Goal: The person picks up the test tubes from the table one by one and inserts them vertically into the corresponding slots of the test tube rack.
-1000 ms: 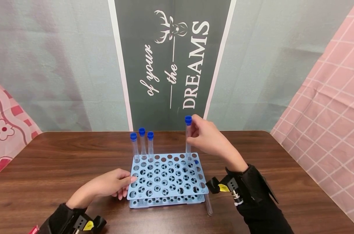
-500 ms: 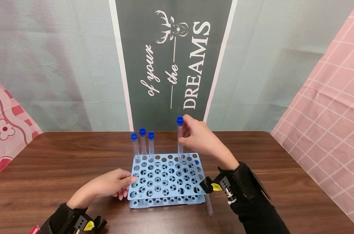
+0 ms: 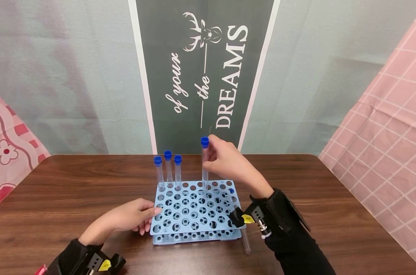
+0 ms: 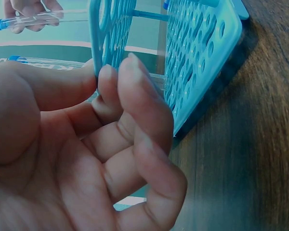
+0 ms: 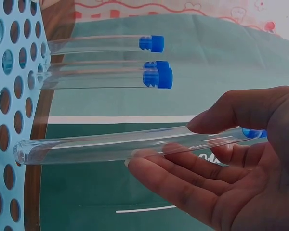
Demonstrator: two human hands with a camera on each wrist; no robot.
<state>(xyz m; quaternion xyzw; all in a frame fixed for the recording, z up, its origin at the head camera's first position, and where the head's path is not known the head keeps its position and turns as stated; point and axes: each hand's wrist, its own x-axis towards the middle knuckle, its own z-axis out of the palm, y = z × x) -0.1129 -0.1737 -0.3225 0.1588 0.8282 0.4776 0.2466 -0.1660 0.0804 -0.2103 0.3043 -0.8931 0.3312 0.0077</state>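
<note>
My right hand (image 3: 230, 162) pinches a clear test tube (image 3: 205, 175) with a blue cap, upright over the back row of the light blue test tube rack (image 3: 185, 230). In the right wrist view the tube's rounded bottom (image 5: 21, 151) is close to the rack's top plate; whether it touches cannot be told. My left hand (image 3: 134, 215) holds the rack's left edge, thumb on the top plate and fingers curled beneath. Three capped test tubes (image 3: 178, 177) stand in the rack's back left corner.
Another test tube (image 3: 245, 242) lies on the brown wooden table (image 3: 74, 183), along the rack's right side and partly hidden under it. Behind the table hangs a printed cloth (image 3: 208, 76), with pink cloths at both sides.
My right hand has moved left along the rack's back row, carrying the test tube upright with it. The left hand and the rack have stayed in place.
</note>
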